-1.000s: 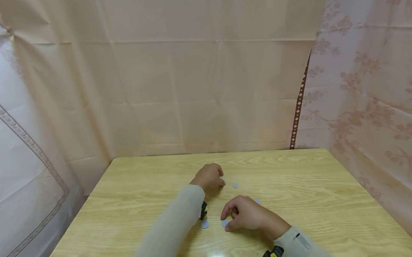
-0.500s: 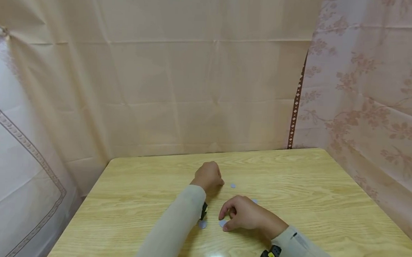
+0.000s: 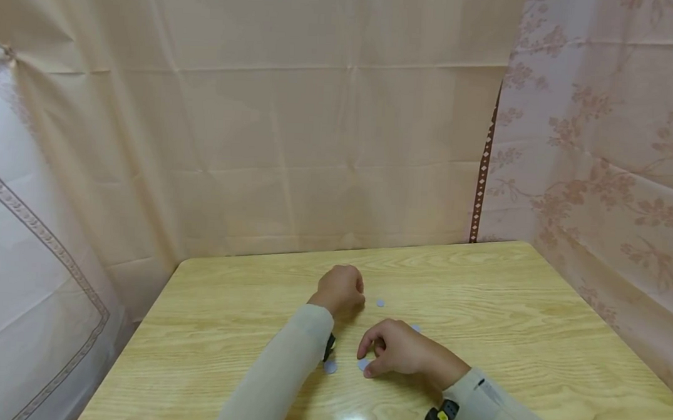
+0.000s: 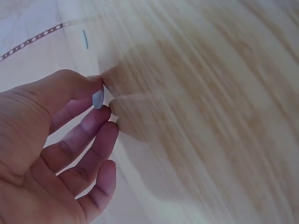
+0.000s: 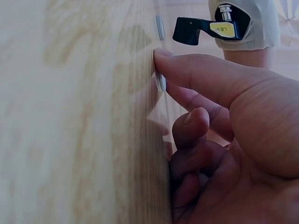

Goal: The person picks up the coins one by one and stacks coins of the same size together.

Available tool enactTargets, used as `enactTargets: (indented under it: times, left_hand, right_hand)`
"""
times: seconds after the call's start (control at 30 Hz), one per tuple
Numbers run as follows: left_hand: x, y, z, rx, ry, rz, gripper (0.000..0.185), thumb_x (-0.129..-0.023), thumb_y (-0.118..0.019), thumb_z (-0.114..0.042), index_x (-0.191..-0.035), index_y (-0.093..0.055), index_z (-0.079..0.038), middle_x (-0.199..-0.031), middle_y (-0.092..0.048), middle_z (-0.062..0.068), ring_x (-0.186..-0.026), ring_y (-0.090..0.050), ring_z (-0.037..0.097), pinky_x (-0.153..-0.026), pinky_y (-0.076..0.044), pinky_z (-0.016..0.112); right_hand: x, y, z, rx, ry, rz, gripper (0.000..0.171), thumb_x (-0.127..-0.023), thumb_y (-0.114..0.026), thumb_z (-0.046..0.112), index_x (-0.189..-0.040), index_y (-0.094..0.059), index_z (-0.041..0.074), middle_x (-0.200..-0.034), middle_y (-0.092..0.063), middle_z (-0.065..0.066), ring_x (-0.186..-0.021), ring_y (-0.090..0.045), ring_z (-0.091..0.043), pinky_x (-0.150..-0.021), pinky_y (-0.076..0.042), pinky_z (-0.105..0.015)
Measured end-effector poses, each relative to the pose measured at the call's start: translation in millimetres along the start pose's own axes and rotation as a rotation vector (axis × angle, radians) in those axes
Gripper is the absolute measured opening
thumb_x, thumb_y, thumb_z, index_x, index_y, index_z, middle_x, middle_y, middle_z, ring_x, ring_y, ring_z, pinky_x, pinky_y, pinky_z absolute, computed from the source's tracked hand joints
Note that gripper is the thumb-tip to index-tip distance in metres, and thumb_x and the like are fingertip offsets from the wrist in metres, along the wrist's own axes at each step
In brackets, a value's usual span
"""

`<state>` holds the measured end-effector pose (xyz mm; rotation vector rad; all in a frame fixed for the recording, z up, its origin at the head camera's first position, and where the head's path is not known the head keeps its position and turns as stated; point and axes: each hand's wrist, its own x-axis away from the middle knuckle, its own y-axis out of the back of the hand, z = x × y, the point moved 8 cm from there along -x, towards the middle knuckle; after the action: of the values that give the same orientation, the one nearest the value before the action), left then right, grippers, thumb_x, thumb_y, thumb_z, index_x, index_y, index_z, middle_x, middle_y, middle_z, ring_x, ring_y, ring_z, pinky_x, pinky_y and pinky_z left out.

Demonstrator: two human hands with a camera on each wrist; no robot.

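Note:
Several small, thin, pale discs lie on the wooden table. My left hand [image 3: 341, 290] is at the far side, its thumb and forefinger pinching one small pale disc [image 4: 97, 99] at the tabletop; in the head view the hand hides that disc. Closer to me, my right hand [image 3: 400, 350] has thumb and forefinger at opposite edges of another pale disc [image 3: 363, 364], which also shows past the thumb [image 5: 161, 82] in the right wrist view. The other right fingers are curled in.
A loose disc [image 3: 380, 303] lies right of my left hand, and another [image 3: 416, 328] sits partly behind my right hand. One more [image 3: 330, 367] rests beside the left wrist camera [image 3: 329, 346]. Cloth curtains [image 3: 260, 138] stand behind the table [image 3: 224, 318].
The left hand has settled over its disc, which showed by the fingertips a second ago and is now hidden in the head view. The right hand stays at its disc; the view shifted slightly.

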<state>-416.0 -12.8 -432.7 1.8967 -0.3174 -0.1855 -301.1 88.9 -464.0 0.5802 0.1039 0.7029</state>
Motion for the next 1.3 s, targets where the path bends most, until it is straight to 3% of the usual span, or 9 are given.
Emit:
enactTargets:
  times: [0.23, 0.5, 0.63, 0.87, 1.0, 1.17, 1.3]
  left_hand:
    - [-4.0, -6.6, -9.3, -0.162, -0.056, 0.021, 0.021, -0.087, -0.078, -0.016, -0.073, -0.065, -0.023, -0.070, -0.063, -0.012, -0.066, -0.055, 0.010, -0.059, -0.047, 0.029]
    - [-5.0, -9.1, -13.2, -0.238, -0.142, 0.026, 0.021, -0.089, -0.077, -0.016, -0.072, -0.067, -0.019, -0.065, -0.061, -0.010, -0.060, -0.049, 0.008, -0.055, -0.046, 0.025]
    - [-2.0, -8.2, -14.1, -0.221, -0.158, 0.043, 0.024, -0.088, -0.076, -0.012, -0.067, -0.065, -0.018, -0.061, -0.056, -0.010, -0.056, -0.045, 0.008, -0.053, -0.042, 0.023]
    - [2.4, -5.5, -14.4, -0.157, -0.131, 0.093, 0.045, -0.083, -0.074, -0.003, -0.051, -0.046, -0.018, -0.046, -0.031, -0.009, -0.046, -0.027, 0.008, -0.044, -0.026, 0.023]
    - [6.5, -2.2, -14.9, -0.116, -0.132, 0.112, 0.040, -0.081, -0.077, -0.001, -0.052, -0.053, -0.015, -0.048, -0.035, -0.008, -0.047, -0.029, 0.009, -0.044, -0.027, 0.023]
    - [12.9, 0.1, -11.0, -0.035, -0.119, 0.139, 0.021, -0.081, -0.075, 0.003, -0.066, -0.071, -0.011, -0.064, -0.056, -0.007, -0.054, -0.042, 0.009, -0.049, -0.038, 0.022]
    - [15.8, 1.4, -8.6, -0.010, -0.125, 0.141, 0.015, -0.084, -0.076, 0.000, -0.074, -0.076, -0.012, -0.078, -0.066, -0.005, -0.061, -0.050, 0.009, -0.056, -0.045, 0.023]
  right_hand:
    - [0, 0, 2, -0.001, 0.011, 0.003, 0.019, -0.080, -0.090, 0.015, -0.095, -0.078, 0.017, -0.061, -0.057, 0.001, -0.050, -0.043, -0.007, -0.047, -0.035, -0.021]
    - [0, -1, 1, -0.009, 0.018, 0.007, 0.019, -0.081, -0.090, 0.015, -0.096, -0.078, 0.017, -0.061, -0.056, 0.000, -0.049, -0.043, -0.007, -0.046, -0.035, -0.021]
    - [0, -1, 1, -0.011, 0.020, 0.010, 0.019, -0.081, -0.089, 0.015, -0.096, -0.078, 0.017, -0.062, -0.056, 0.000, -0.049, -0.042, -0.007, -0.046, -0.035, -0.021]
    - [1, -1, 1, -0.027, 0.019, 0.012, 0.019, -0.082, -0.089, 0.014, -0.097, -0.078, 0.016, -0.062, -0.057, -0.001, -0.049, -0.042, -0.007, -0.046, -0.035, -0.021]
    - [1, 0, 2, -0.030, 0.020, 0.009, 0.019, -0.082, -0.088, 0.014, -0.097, -0.078, 0.016, -0.062, -0.056, -0.001, -0.049, -0.042, -0.007, -0.046, -0.036, -0.021]
    - [1, -1, 1, -0.025, 0.024, 0.011, 0.018, -0.082, -0.088, 0.014, -0.097, -0.078, 0.016, -0.061, -0.056, -0.001, -0.048, -0.041, -0.007, -0.046, -0.036, -0.021]
    - [0, -1, 1, -0.024, 0.028, 0.012, 0.018, -0.082, -0.088, 0.014, -0.097, -0.078, 0.016, -0.062, -0.056, -0.001, -0.048, -0.041, -0.007, -0.047, -0.036, -0.022]
